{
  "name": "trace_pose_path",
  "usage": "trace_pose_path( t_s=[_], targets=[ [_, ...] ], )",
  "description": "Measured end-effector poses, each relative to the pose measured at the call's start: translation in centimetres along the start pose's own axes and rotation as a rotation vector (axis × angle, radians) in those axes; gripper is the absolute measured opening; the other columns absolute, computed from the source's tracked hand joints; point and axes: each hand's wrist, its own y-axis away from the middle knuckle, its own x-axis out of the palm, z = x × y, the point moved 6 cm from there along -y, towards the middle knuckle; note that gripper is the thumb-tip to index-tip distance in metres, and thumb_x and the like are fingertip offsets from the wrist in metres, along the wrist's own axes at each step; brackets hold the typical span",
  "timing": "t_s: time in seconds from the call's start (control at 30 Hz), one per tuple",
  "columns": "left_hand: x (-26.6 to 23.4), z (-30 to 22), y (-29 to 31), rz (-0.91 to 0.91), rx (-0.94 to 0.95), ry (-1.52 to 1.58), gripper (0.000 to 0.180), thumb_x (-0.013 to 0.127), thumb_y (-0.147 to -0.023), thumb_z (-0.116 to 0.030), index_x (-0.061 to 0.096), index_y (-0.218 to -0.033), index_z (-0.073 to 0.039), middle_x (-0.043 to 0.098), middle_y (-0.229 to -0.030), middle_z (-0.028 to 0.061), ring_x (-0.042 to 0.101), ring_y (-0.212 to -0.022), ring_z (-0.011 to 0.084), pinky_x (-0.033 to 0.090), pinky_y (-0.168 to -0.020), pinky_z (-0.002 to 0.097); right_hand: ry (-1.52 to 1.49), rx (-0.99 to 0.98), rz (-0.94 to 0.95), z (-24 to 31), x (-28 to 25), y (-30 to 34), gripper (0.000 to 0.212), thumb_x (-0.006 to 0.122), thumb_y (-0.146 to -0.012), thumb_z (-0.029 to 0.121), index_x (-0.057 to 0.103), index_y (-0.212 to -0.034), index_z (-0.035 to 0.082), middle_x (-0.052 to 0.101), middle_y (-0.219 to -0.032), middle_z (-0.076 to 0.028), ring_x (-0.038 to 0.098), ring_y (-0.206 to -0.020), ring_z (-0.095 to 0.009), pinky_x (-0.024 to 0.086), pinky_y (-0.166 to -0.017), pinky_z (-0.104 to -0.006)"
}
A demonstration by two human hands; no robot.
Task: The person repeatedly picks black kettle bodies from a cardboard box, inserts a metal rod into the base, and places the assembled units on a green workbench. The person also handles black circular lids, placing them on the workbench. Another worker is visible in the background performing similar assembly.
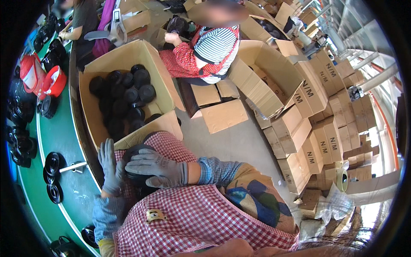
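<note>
A checked apron is nearest; toward eight o'clock, the right hand covers a black round piece, grip unclear, left hand straight-fingered alongside: seemingly handling, next calling for two-sided support.

The grey-gloved right hand is spread flat over a dark round piece at the checked apron! Left hand just beside it, fingers straight up. Ahead, an open carton holds a heap of black pieces; past it, a co-worker in stripes sits bent forward.
</note>
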Motion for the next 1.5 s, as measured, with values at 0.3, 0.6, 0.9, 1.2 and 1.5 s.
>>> trace_pose_path(
  t_s=[0.3,0.6,0.9,1.2,1.5],
  targets=[
    [-0.3,-0.7,0.4,-0.04,0.04,-0.027,0.085,0.034,-0.101,-0.063,0.035,-0.154,0.003,0.038,-0.156,0.0256,0.027,-0.149,0.0452,0.017,-0.121,0.0552,-0.01,0.183,0.074,-1.7,0.6,1.3,0.059,0.043,-0.104,0.045,0.052,-0.144,0.002,0.05,-0.148,-0.02,0.042,-0.141,-0.04,0.028,-0.119,-0.0527],
    [-1.9,-6.0,-0.5,0.074,0.113,0.094,0.074,0.054,-0.098,-0.043,0.035,-0.156,-0.002,0.04,-0.156,0.0249,0.029,-0.147,0.0484,0.018,-0.121,0.0568,0.044,0.392,0.188,-3.7,-0.5,1.2,0.065,0.038,-0.105,0.047,0.047,-0.147,-0.002,0.048,-0.149,-0.024,0.043,-0.14,-0.041,0.03,-0.119,-0.0508],
    [1.2,0.5,-0.4,0.16,-0.095,-0.066,0.088,0.043,-0.095,-0.069,0.035,-0.157,-0.007,0.033,-0.161,0.0244,0.025,-0.149,0.0496,0.012,-0.121,0.0608,0.045,0.069,0.263,-0.1,-0.4,0.7,0.053,0.045,-0.101,0.029,0.051,-0.141,-0.006,0.052,-0.143,-0.028,0.049,-0.133,-0.045,0.033,-0.117,-0.0532],
    [0.1,0.9,-3.2,0.426,-0.107,0.011,0.061,0.052,-0.1,-0.051,0.056,-0.14,-0.005,0.058,-0.14,0.0218,0.051,-0.134,0.039,0.038,-0.113,0.0506,-0.259,0.191,0.533,-2.0,0.2,1.4,0.093,0.029,-0.099,0.073,0.032,-0.158,0.002,0.031,-0.162,-0.026,0.026,-0.152,-0.042,0.012,-0.125,-0.053],
    [5.1,0.2,-11.5,0.688,-0.225,0.048,0.039,0.06,-0.098,-0.038,0.072,-0.116,-0.005,0.074,-0.102,0.0168,0.069,-0.104,0.0372,0.053,-0.091,0.0454,0.119,-0.148,0.567,-1.7,4.6,-5.8,0.096,0.059,-0.083,0.075,0.04,-0.157,0.017,0.034,-0.164,-0.014,0.024,-0.154,-0.036,0.01,-0.124,-0.0593]
  ],
)
